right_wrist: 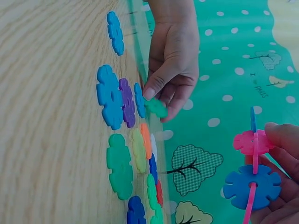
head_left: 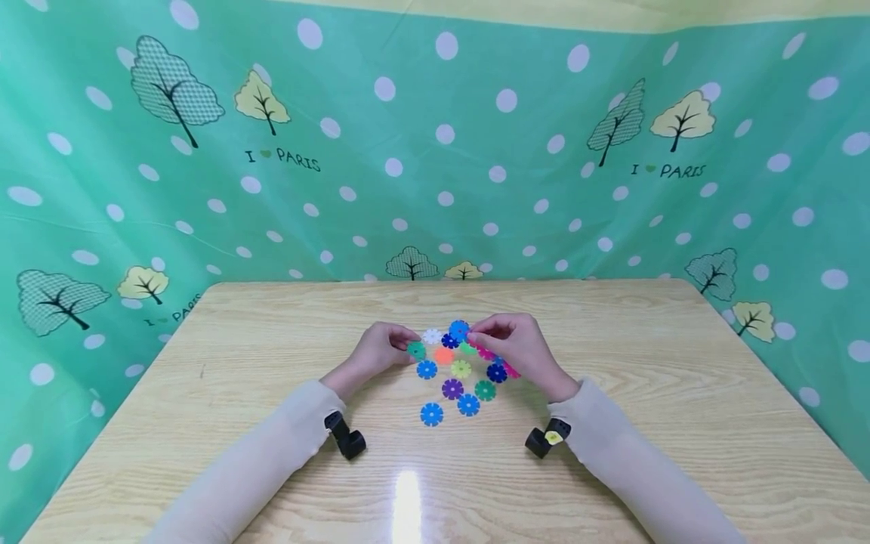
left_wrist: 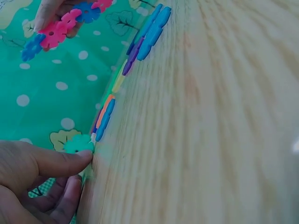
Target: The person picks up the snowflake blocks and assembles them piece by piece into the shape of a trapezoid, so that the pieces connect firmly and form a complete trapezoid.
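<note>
In the head view, my left hand [head_left: 376, 351] pinches a green flower-shaped plastic disc [left_wrist: 78, 143] between thumb and fingers, at the left edge of a group of loose discs. My right hand [head_left: 523, 351] holds a chain of interlocked pink and blue discs [right_wrist: 240, 185], raised over the right side of the group. Slotted into one another at angles, the chain's pieces show best in the right wrist view. Part of the chain is hidden behind the right fingers. Closest to the left hand lie a blue disc [head_left: 427, 369] and a white disc [head_left: 431, 336].
Loose discs lie flat on the wooden table [head_left: 272, 423], among them a purple disc [head_left: 452, 389], a yellow-green disc [head_left: 461, 369], an orange disc [head_left: 444, 356] and a navy disc [head_left: 497, 372]. One blue disc [head_left: 431, 414] sits nearest the front. A green patterned curtain [head_left: 442, 166] hangs behind.
</note>
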A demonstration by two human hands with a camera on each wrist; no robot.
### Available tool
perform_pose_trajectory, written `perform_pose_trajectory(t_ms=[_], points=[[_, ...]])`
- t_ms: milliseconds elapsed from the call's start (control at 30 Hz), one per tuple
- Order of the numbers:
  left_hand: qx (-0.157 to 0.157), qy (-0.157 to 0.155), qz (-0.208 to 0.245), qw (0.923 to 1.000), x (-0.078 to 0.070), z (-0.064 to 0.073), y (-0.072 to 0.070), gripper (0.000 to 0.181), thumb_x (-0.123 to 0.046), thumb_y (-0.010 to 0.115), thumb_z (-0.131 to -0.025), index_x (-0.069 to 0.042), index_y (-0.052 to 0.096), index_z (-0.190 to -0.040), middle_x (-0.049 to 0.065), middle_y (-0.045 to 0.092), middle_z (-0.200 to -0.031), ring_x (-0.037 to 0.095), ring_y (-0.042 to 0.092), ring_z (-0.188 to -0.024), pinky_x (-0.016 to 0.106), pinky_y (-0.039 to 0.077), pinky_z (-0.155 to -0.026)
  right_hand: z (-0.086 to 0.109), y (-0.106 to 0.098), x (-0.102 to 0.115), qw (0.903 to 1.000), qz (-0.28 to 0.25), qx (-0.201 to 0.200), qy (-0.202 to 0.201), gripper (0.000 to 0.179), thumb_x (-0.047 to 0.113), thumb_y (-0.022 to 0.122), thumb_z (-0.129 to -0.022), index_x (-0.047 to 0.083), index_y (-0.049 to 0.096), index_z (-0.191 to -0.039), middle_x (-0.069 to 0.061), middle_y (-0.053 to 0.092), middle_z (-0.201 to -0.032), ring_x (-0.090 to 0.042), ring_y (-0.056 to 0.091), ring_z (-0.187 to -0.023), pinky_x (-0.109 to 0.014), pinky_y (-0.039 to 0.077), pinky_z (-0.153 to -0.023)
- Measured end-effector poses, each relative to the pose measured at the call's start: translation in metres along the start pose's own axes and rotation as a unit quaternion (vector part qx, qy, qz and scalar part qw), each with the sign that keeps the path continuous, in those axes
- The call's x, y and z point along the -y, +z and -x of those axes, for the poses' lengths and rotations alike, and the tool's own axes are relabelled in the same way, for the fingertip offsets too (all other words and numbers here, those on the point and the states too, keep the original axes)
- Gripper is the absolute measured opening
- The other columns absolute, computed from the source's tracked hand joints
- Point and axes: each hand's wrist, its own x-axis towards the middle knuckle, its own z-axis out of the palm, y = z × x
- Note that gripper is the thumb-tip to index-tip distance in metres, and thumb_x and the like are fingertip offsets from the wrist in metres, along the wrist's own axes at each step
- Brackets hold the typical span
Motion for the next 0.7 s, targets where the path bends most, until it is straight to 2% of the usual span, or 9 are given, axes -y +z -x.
perform_pose_trajectory(t_ms=[233,433,700], points=[[-0.005,0.01,0.008,0.9999,0.005,0.001,-0.004,0.016,0.0,0.072,-0.079,-0.006,0.074,-0.094,0.003,0.069,-0.091,0.014,0.058,-0.079,0.026,0.049,-0.07,-0.01,0.002,-0.032,0.9999,-0.011,-0.001,0.0,0.015,0.014,0.072,-0.084,0.003,0.073,-0.093,-0.011,0.071,-0.091,-0.024,0.063,-0.075,-0.024,0.051,-0.061],[-0.007,0.007,0.063,0.9979,0.003,0.004,-0.008,0.021,-0.001,0.073,-0.078,-0.003,0.071,-0.099,0.007,0.069,-0.091,0.015,0.062,-0.081,0.026,0.053,-0.074,-0.011,0.002,-0.036,0.9999,-0.014,-0.004,-0.002,0.018,0.024,0.074,-0.083,0.009,0.075,-0.09,-0.005,0.072,-0.088,-0.021,0.063,-0.074,-0.025,0.052,-0.061],[-0.036,0.038,0.105,0.9931,-0.017,0.011,-0.008,0.02,-0.006,0.073,-0.08,-0.005,0.071,-0.1,0.008,0.07,-0.095,0.015,0.064,-0.083,0.027,0.054,-0.075,-0.01,0.002,-0.034,0.9999,0.0,-0.01,0.006,0.016,0.023,0.073,-0.083,0.008,0.075,-0.09,-0.005,0.072,-0.085,-0.019,0.062,-0.071,-0.024,0.051,-0.059]])
